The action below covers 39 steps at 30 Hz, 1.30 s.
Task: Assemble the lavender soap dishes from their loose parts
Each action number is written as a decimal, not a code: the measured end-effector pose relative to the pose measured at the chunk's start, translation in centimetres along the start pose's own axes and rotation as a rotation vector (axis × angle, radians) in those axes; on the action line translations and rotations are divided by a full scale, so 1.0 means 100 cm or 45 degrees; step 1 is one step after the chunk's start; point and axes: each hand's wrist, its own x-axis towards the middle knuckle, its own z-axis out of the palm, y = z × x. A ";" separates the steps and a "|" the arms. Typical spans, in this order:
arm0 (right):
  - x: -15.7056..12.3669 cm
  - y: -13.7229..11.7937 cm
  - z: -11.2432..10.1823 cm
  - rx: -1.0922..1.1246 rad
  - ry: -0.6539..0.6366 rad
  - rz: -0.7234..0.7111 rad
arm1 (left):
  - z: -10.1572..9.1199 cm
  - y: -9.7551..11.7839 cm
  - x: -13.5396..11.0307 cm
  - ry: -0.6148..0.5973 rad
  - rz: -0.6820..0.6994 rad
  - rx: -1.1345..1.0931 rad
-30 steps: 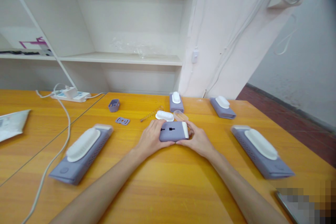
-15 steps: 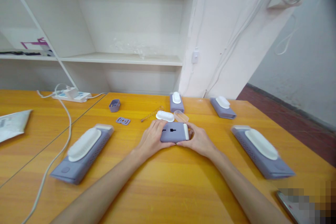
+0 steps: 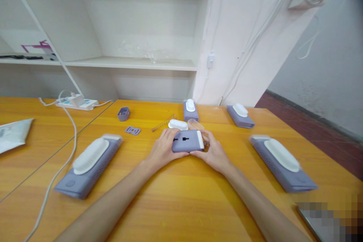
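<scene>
Between both hands is a purple-grey plastic casing (image 3: 187, 143) with black slots in its face and a white strip at its right end. My left hand (image 3: 166, 144) grips its left end, thumb along the lower edge. My right hand (image 3: 213, 150) holds the right end by the white strip, fingers partly behind it. Just beyond lie a white bristled oval brush head (image 3: 178, 124), a clear oval cover (image 3: 195, 123) and a metal coil spring (image 3: 163, 124). Left of these are a flat slotted purple-grey plate (image 3: 133, 131) and a small hollow purple-grey part (image 3: 123, 114).
Purple-grey units with white oval tops lie left (image 3: 89, 166), right (image 3: 283, 162), at the back (image 3: 191, 110) and back right (image 3: 241, 115). A power strip (image 3: 78, 102) with a white cable sits back left. A packet (image 3: 14, 135) lies far left, a blurred phone-like object (image 3: 317, 223) at lower right.
The casing has tilted slightly, its right end turning a little within my hands. Both hands keep their hold, and the parts on the table stay where they were.
</scene>
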 end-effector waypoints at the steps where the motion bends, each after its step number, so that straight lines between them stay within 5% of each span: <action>1: -0.001 0.000 0.000 0.021 -0.001 0.007 | 0.000 0.000 0.000 0.001 0.004 -0.017; 13: -0.005 -0.006 0.004 -0.114 0.040 -0.131 | -0.002 0.002 0.001 0.108 0.020 -0.009; 25: 0.003 -0.002 -0.007 0.484 -0.018 0.074 | 0.002 -0.003 -0.003 0.168 0.320 0.210; 39: 0.003 -0.011 -0.009 0.236 -0.121 0.010 | 0.002 -0.004 -0.003 0.238 0.218 0.336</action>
